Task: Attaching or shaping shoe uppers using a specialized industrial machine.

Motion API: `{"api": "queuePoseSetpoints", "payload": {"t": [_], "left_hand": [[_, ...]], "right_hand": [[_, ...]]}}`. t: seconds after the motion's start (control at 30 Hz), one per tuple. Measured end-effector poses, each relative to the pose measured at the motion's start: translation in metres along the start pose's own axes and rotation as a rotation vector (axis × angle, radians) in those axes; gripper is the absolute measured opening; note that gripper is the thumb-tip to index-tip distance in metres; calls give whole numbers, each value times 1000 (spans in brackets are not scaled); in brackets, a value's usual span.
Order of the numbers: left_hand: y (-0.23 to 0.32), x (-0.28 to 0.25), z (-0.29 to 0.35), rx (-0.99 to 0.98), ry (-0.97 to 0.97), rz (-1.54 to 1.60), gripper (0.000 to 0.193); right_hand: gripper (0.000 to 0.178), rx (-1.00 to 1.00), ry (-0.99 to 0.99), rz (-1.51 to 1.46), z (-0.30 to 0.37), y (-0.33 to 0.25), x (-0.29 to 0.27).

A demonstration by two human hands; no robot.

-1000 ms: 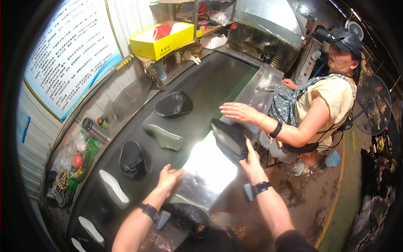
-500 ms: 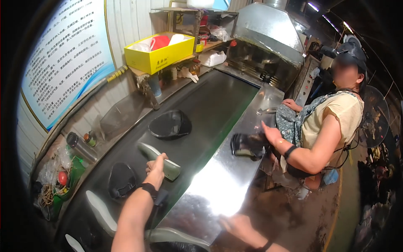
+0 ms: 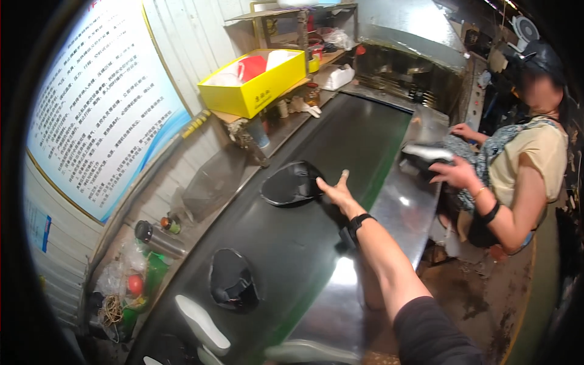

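My right hand (image 3: 338,193) reaches from the lower right over the dark conveyor belt (image 3: 356,131). Its fingers are apart, and one fingertip meets the right edge of a black shoe upper (image 3: 289,182); no grip on it shows. My left hand is out of view. Nearer to me lies a second black shoe upper (image 3: 230,277). Below that, a pale shoe last (image 3: 202,323) rests on the belt, with part of another pale last (image 3: 212,356) beside it. A blurred pale last (image 3: 311,352) shows at the lower edge.
A co-worker at the right holds a black upper with a pale piece (image 3: 429,152) over the metal side table (image 3: 398,204). A yellow box (image 3: 252,91) sits on the left shelf. A steel flask (image 3: 159,238) lies beside the belt. A metal hood (image 3: 410,24) stands at the far end.
My view has shifted left. My left hand, which held a pale last over the belt, has left the view. My right hand has moved forward to the far upper. The co-worker's hand has risen.
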State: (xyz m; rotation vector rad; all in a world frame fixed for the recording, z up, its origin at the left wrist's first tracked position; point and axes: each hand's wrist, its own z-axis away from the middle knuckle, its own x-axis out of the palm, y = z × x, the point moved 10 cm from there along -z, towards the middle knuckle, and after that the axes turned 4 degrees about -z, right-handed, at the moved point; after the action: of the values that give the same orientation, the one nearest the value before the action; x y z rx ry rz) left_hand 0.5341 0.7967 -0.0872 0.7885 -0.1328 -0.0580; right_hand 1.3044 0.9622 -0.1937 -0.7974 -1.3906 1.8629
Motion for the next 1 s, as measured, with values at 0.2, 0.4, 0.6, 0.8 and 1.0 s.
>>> {"api": "queuePoseSetpoints", "payload": {"t": [0.2, 0.4, 0.6, 0.8, 1.0], "left_hand": [[-10, -24, -56, 11, 49, -99, 62], [-33, -3, -95, 30, 12, -176, 63], [-50, -9, -103, 117, 38, -206, 65], [-86, -76, -47, 204, 194, -117, 68], [-23, -81, 98, 576, 161, -66, 89]], "right_hand": [[141, 171, 250, 124, 5, -7, 38], [111, 285, 26, -574, 45, 27, 49], [54, 646, -243, -417, 164, 11, 70], [58, 361, -588, -642, 375, -85, 87], [60, 373, -752, -764, 632, -78, 98]]}}
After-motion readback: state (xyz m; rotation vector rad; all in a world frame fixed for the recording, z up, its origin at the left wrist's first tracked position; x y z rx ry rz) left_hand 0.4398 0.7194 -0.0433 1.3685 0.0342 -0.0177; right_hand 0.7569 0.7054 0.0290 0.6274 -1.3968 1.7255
